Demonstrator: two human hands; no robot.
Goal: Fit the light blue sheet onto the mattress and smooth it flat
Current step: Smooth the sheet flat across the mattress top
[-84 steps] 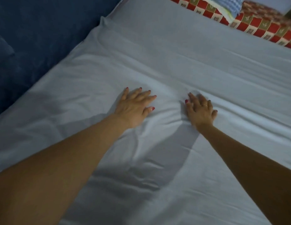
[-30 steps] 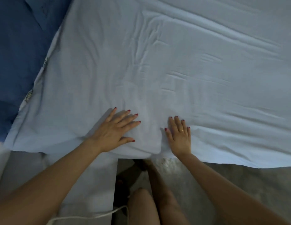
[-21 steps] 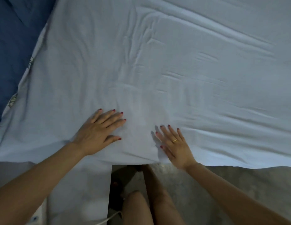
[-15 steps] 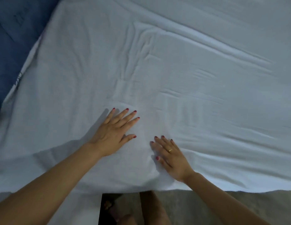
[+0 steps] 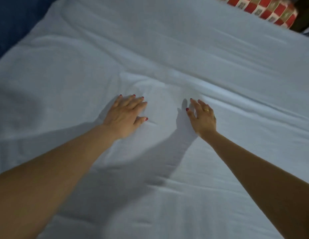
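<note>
The light blue sheet (image 5: 167, 54) covers the mattress across nearly the whole view, with long creases running from the middle toward the right. My left hand (image 5: 125, 115) lies palm down on the sheet at mid-bed, fingers straight and together. My right hand (image 5: 202, 117) is a hand's width to its right, fingers straight and pointing away from me; whether its palm touches the cloth is unclear. A small raised fold sits just beyond my left fingertips. Both arms reach far out over the bed.
A red, white and olive patterned cloth (image 5: 264, 9) lies at the far right corner of the bed. Dark blue fabric (image 5: 14, 19) borders the bed on the left.
Both hands have slid from the near edge of the sheet out toward the middle of the bed. The view has tilted up, so the floor and my legs are out of sight.
</note>
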